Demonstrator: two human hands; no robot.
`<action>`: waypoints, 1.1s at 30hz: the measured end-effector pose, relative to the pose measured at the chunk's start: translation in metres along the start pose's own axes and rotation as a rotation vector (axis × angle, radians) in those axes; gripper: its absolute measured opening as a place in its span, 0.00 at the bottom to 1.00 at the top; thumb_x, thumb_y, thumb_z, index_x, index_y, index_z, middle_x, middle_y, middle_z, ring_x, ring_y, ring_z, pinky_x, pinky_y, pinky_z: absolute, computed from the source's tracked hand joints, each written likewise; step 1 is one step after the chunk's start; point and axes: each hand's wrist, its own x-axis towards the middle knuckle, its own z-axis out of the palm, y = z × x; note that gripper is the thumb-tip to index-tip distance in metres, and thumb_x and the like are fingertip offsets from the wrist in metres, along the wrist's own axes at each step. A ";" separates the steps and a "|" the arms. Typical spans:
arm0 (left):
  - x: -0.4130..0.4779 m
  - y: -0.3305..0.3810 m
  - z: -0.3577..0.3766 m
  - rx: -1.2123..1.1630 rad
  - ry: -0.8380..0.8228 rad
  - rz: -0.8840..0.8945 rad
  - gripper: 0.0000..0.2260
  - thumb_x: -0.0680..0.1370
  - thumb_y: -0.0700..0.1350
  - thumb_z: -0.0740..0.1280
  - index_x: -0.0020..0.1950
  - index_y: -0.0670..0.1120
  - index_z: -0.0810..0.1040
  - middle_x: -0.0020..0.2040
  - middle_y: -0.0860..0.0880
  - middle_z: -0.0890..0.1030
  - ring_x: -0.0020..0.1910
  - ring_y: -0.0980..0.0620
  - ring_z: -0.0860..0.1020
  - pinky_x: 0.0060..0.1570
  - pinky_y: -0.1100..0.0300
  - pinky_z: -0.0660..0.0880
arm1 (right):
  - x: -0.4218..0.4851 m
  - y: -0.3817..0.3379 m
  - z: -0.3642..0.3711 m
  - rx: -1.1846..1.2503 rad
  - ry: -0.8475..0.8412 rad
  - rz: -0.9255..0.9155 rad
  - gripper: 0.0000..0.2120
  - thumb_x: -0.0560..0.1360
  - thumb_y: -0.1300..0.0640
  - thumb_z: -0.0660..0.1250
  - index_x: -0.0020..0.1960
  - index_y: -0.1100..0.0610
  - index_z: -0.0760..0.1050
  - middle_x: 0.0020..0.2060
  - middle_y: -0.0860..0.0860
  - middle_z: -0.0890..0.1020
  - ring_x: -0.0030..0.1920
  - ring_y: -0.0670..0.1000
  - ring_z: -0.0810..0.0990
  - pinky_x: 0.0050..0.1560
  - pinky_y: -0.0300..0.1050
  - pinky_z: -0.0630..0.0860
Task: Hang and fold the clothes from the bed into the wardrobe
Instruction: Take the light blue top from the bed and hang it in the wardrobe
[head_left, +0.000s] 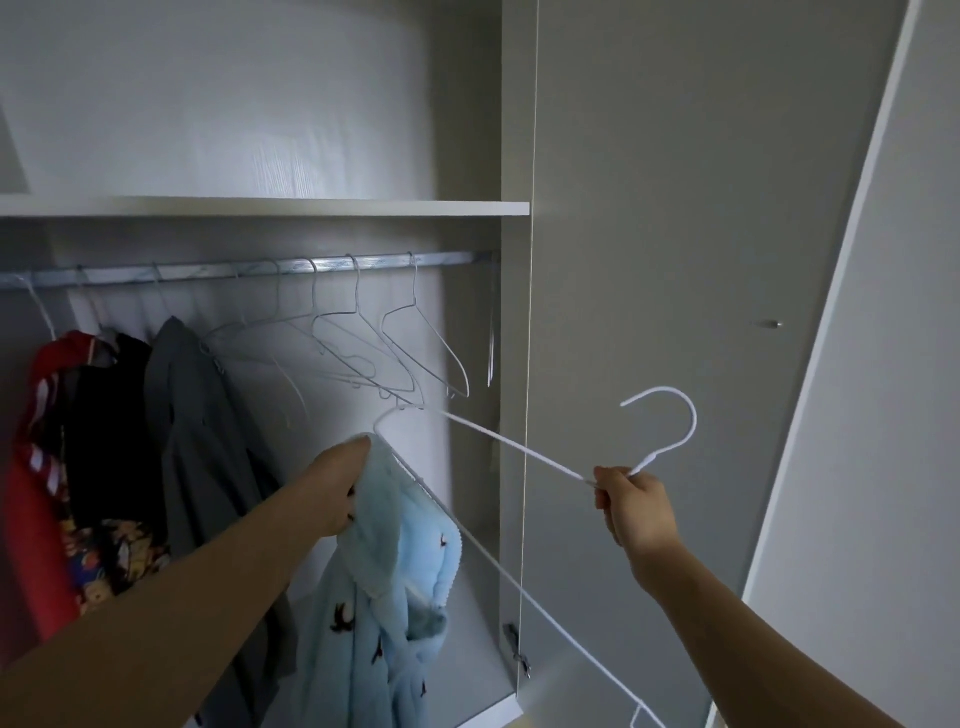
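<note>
A light blue fleece garment (387, 587) with small dark bird prints hangs over one arm of a white wire hanger (519, 447). My left hand (340, 491) grips the garment's top edge at the hanger's shoulder. My right hand (631, 506) pinches the hanger just below its hook, which curves up to the right of the wardrobe opening. The hanger is held below the metal rail (249, 270), not on it.
Several empty wire hangers (395, 343) hang on the rail's right half. On the left hang a grey garment (192, 415), a black one (111, 431) and a red patterned one (39, 493). A shelf (260, 207) sits above the rail. The wardrobe door (857, 364) stands open at right.
</note>
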 end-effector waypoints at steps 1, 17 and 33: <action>-0.001 -0.001 -0.004 -0.012 -0.004 -0.007 0.14 0.79 0.46 0.62 0.35 0.41 0.70 0.36 0.42 0.72 0.32 0.47 0.69 0.31 0.61 0.68 | 0.001 0.000 0.000 -0.085 0.023 -0.014 0.19 0.75 0.61 0.61 0.25 0.57 0.65 0.15 0.45 0.64 0.21 0.48 0.62 0.24 0.38 0.58; 0.012 0.000 -0.044 0.084 -0.098 0.183 0.17 0.79 0.48 0.64 0.60 0.37 0.76 0.54 0.35 0.79 0.47 0.40 0.77 0.49 0.51 0.73 | 0.000 -0.024 0.051 -0.405 -0.137 -0.135 0.17 0.75 0.58 0.61 0.28 0.57 0.62 0.27 0.56 0.66 0.30 0.53 0.63 0.32 0.43 0.61; 0.002 -0.021 -0.060 0.320 -0.048 0.412 0.07 0.80 0.43 0.61 0.51 0.45 0.78 0.48 0.45 0.78 0.47 0.49 0.76 0.45 0.59 0.73 | -0.003 -0.024 0.056 -0.418 -0.382 -0.168 0.21 0.76 0.58 0.64 0.25 0.55 0.64 0.18 0.47 0.65 0.22 0.45 0.62 0.28 0.38 0.61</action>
